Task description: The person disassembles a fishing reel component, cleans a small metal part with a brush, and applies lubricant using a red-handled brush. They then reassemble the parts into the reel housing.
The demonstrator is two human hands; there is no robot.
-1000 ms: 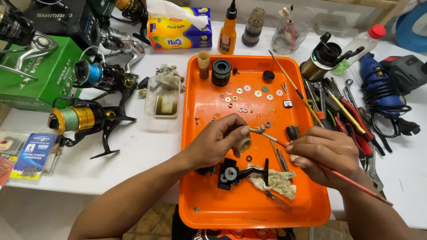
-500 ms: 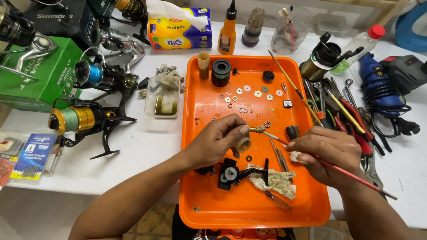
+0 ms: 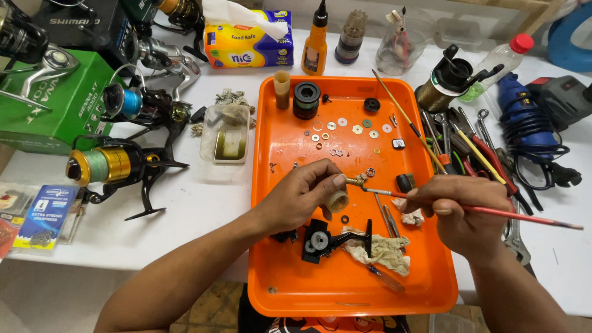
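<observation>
Over the orange tray point(image 3: 320, 290), my left hand point(image 3: 302, 194) grips a small brass-coloured gear part point(image 3: 340, 196) with a threaded shaft sticking out to the right. My right hand point(image 3: 459, 206) holds a thin red-handled brush point(image 3: 493, 211), and its tip touches the shaft's end. Just below my hands lie a black reel body part point(image 3: 320, 240) and a dirty rag point(image 3: 382, 251). Several small washers and rings point(image 3: 348, 128) are spread over the far half of the tray, with a black spool point(image 3: 306, 100) and a tan cylinder point(image 3: 282, 89) beyond them.
Fishing reels point(image 3: 114, 166) and a green box point(image 3: 52, 102) are at the left. A small clear tub point(image 3: 226, 132) stands beside the tray. Pliers and wrenches point(image 3: 475, 154), a blue power tool point(image 3: 524, 123) and bottles point(image 3: 316, 40) lie at the right and back.
My right hand has shifted the brush slightly, so its tip rests on the shaft of the part. The left hand keeps its hold almost unmoved.
</observation>
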